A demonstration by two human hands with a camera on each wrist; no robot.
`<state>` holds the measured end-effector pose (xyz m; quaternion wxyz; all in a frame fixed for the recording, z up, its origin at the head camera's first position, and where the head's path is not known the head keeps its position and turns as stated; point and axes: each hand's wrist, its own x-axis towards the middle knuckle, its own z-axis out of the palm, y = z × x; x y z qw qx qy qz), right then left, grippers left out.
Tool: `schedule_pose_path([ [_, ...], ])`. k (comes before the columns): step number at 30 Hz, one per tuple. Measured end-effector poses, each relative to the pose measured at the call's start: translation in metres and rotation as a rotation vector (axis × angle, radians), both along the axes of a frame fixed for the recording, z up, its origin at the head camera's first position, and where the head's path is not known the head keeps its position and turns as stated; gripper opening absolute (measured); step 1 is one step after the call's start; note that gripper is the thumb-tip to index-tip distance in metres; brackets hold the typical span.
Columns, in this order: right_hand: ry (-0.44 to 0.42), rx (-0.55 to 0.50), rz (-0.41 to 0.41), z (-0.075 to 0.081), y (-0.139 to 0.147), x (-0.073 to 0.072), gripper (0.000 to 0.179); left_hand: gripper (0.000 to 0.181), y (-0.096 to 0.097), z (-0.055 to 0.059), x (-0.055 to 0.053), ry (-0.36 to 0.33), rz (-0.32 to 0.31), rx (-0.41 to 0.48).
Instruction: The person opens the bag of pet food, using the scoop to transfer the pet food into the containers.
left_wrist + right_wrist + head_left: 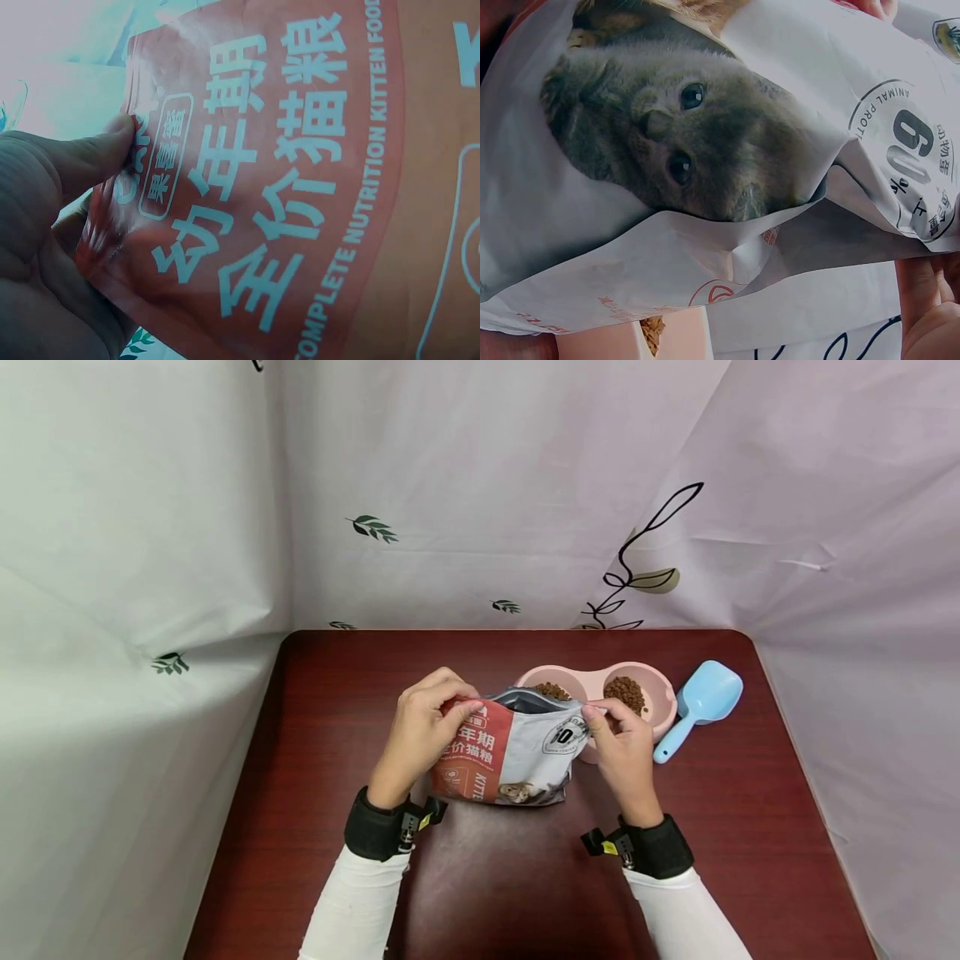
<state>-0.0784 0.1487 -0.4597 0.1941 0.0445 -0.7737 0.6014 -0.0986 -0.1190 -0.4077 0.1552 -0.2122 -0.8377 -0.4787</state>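
A red-and-white kitten food bag point(536, 747) stands between both hands in the head view, its top edge gaping and dark inside. My left hand point(420, 731) pinches the top left corner between thumb and fingers; the left wrist view shows the thumb point(94, 154) on the red front of the bag point(225, 187). At the opposite top corner, my right hand point(624, 752) pinches the edge. Cat pictures cover the bag's lower front point(705, 135) in the right wrist view. Whether its bottom rests on the table cannot be told.
Behind the bag is a pink double bowl point(592, 681) with brown kibble point(625, 695) in both halves; the bag partly hides it. A light blue scoop point(701, 702) lies to its right on the dark red table point(337, 693). White patterned cloth point(480, 485) hangs around the table.
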Motion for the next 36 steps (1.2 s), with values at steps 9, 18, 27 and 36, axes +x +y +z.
schedule_pose_path([
  [9, 0.002, -0.016, 0.006, 0.002, -0.001, 0.001, 0.011, 0.015, 0.008, 0.014, 0.009, 0.156, 0.088, -0.358],
  [18, 0.006, -0.01, 0.002, -0.001, -0.001, 0.001, 0.012, 0.01, 0.02, 0.018, 0.012, 0.209, 0.071, -0.436],
  [27, -0.005, -0.03, 0.022, 0.002, -0.001, 0.002, 0.013, 0.009, 0.02, 0.012, 0.009, 0.199, 0.081, -0.359],
  [36, -0.026, -0.028, 0.145, 0.014, 0.003, 0.007, 0.02, 0.008, 0.022, 0.008, 0.005, 0.205, 0.072, -0.316],
])
